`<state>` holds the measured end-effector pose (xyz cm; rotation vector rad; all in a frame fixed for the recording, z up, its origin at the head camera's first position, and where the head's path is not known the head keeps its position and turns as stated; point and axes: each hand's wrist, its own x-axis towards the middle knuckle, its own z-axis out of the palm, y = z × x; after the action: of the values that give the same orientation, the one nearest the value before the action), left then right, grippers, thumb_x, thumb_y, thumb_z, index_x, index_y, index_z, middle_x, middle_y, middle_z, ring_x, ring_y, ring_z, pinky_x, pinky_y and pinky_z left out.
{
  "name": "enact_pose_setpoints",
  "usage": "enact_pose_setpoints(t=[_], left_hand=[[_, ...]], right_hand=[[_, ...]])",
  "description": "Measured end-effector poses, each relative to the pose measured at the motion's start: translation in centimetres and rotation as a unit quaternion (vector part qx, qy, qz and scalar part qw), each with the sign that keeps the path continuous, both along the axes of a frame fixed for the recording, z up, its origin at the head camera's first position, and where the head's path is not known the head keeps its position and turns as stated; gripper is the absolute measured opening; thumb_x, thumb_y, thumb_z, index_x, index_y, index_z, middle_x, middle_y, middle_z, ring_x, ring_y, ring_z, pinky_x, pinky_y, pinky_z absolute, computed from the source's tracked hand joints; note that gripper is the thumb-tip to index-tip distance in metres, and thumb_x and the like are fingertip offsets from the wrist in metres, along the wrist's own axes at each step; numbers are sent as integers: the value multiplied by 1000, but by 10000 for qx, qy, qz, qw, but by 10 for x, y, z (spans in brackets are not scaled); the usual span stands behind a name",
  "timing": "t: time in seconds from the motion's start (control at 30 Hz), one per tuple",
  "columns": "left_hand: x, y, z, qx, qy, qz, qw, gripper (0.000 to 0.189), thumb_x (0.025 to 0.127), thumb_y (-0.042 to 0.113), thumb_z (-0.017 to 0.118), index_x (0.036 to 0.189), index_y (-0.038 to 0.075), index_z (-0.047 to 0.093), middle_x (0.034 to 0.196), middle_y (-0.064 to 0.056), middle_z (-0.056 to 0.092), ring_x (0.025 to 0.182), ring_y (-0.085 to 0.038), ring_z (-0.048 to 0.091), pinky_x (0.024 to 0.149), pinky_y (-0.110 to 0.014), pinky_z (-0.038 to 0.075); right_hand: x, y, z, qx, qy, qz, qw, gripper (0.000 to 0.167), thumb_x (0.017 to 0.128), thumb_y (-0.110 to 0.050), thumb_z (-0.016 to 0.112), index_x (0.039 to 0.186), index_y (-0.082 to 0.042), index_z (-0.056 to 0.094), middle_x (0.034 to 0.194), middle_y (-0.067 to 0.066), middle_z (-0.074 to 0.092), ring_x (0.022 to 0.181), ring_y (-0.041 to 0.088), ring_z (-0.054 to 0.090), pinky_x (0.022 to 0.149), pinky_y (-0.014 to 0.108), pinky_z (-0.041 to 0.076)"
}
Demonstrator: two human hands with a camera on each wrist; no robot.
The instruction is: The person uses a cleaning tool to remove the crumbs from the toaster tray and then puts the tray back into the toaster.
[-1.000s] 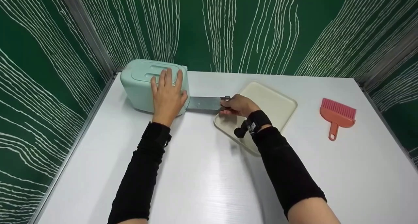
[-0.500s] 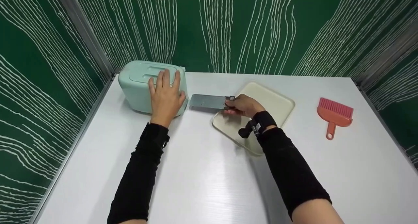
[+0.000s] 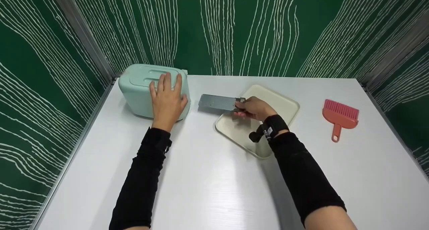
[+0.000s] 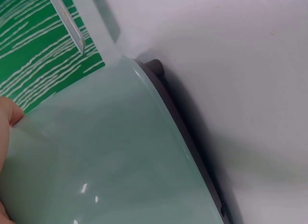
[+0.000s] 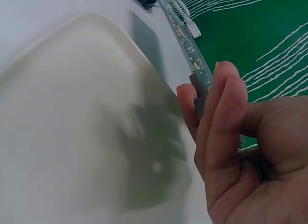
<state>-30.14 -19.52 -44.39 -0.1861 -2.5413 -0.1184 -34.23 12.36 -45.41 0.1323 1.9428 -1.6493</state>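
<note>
A mint-green toaster [image 3: 152, 94] stands at the back left of the white table. My left hand [image 3: 167, 102] rests on it, fingers spread straight over its upper edge and thumb toward its right end. In the left wrist view the toaster's smooth side [image 4: 110, 142] fills much of the picture, with only bits of that hand at the left edge. My right hand [image 3: 253, 107] pinches the end of a grey metal crumb tray [image 3: 218, 102], which is held level above the table, apart from the toaster. Crumbs [image 5: 190, 48] cling to the crumb tray in the right wrist view.
A cream square tray [image 3: 278, 97] lies under my right hand and wrist. Farther right is a coral hand brush [image 3: 341, 117] with pink bristles. Green walls with white wavy lines [image 3: 264, 32] border the table at the back and sides.
The crumb tray has come out of the toaster's right end and moved right with my right hand, leaving a gap. My left hand has stayed on the toaster.
</note>
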Motion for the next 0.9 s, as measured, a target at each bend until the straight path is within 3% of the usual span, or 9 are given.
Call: enact_pose_setpoints(t=[0.2, 0.9], left_hand=[[-1, 1, 0, -33, -194, 66, 9998, 64, 106, 34, 63, 164, 16, 43, 167, -23, 42, 159, -39, 36, 129, -66, 23], [1, 0, 0, -38, -174, 48, 9998, 64, 106, 35, 62, 165, 16, 43, 167, -23, 42, 158, -39, 37, 129, -66, 23]], right_hand=[[2, 10, 0, -66, 70, -75, 9999, 23, 114, -18, 54, 117, 2, 65, 76, -2, 76, 58, -1, 64, 58, 12, 52], [15, 39, 6, -653, 265, -383, 9968, 25, 115, -18, 51, 120, 4, 61, 82, 3, 76, 62, 2, 66, 60, 12, 54]])
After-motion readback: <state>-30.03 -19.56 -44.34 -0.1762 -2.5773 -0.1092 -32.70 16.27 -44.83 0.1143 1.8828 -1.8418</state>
